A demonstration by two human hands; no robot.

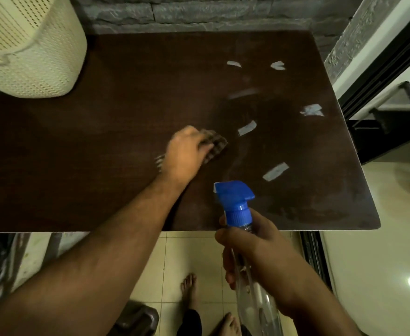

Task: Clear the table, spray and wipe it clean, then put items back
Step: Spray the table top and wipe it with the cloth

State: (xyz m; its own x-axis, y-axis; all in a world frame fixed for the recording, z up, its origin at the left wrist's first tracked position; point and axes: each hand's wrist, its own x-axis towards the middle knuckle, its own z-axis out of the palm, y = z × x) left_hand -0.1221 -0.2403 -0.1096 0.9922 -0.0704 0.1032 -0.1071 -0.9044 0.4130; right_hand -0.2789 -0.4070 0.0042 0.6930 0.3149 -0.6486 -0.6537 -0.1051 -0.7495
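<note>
Table (78, 166), dark brown wood, carries the left hand (183, 151) near its middle, fingers curled over a checked cloth (215, 144) pressed flat on the surface; the hand and cloth are motion-blurred. Right hand (255, 253) is wrapped round the neck of a clear spray bottle (250, 275) with a blue trigger head (235, 197), held upright over the table's near edge. Several pale scraps (275, 171), about 6, lie scattered on the right half of the tabletop amid faint smears. A cream perforated basket (29, 44) stands on the far left corner. Bare feet (189, 289) show on tiled floor (175, 251) below.
</note>
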